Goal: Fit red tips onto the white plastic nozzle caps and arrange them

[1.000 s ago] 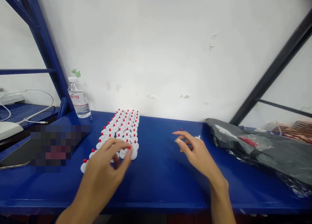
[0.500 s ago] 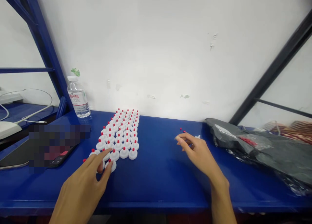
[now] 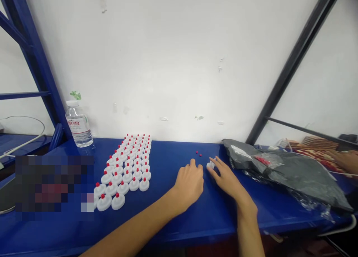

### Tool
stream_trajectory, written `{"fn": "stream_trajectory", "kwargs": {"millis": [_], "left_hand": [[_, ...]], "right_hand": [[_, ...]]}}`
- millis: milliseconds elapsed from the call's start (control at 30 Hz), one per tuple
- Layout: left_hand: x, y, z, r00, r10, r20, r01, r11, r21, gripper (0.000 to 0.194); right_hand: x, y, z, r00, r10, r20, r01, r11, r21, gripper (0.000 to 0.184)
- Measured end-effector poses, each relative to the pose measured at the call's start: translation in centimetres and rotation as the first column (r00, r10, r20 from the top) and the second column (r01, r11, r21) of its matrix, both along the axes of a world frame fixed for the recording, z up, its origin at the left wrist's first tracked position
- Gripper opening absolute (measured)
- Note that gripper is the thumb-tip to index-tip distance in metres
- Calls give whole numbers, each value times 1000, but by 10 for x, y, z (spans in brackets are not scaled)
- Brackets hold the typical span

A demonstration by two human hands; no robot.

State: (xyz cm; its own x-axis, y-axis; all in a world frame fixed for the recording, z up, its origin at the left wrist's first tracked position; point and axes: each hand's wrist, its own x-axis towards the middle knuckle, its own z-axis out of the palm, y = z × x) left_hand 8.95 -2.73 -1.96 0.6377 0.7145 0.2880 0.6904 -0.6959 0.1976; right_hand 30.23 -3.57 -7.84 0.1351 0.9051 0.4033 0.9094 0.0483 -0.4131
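Observation:
Several white round caps (image 3: 118, 201) with red tips stand upright in close rows on the left of the blue table. My left hand (image 3: 190, 184) is at the table's middle, back upward, its fingers bent and their tips hidden. Just beyond it lie two small red tips (image 3: 200, 155), apart from the hand. My right hand (image 3: 228, 179) has thumb and fingers around a white cap (image 3: 210, 164) near the table; no red shows on that cap, though it is partly covered by the fingers.
A water bottle (image 3: 79, 126) stands at the back left by the wall. A grey plastic bag (image 3: 282, 175) lies on the right, with a clear packet of red pieces (image 3: 263, 160) on it. Another person's hand (image 3: 345, 160) shows at the far right.
My left hand has let go of a red-tipped cap at the front of the rows and moved right. My right hand has closed around a white cap. The view has turned right.

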Motion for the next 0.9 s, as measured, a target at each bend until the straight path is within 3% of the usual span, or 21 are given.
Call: {"fn": "stream_trajectory", "kwargs": {"millis": [100, 267, 500, 700, 900], "left_hand": [[24, 35, -15, 999, 41, 25, -40, 999, -21, 34], [48, 83, -33, 998, 18, 65, -16, 1000, -27, 37], [71, 119, -47, 996, 13, 83, -8, 998, -61, 29], [64, 115, -46, 991, -59, 116, 62, 998, -27, 22], [29, 75, -36, 967, -184, 176, 187, 982, -5, 21]], "right_hand": [[-1, 1, 0, 999, 41, -13, -40, 999, 27, 43], [0, -8, 14, 990, 7, -144, 5, 997, 80, 25], [-11, -16, 31, 952, 24, -305, 8, 994, 105, 32], [-15, -16, 35, 933, 28, -360, 13, 994, 111, 32], [-16, -16, 38, 942, 81, -325, -45, 992, 118, 42]]}}
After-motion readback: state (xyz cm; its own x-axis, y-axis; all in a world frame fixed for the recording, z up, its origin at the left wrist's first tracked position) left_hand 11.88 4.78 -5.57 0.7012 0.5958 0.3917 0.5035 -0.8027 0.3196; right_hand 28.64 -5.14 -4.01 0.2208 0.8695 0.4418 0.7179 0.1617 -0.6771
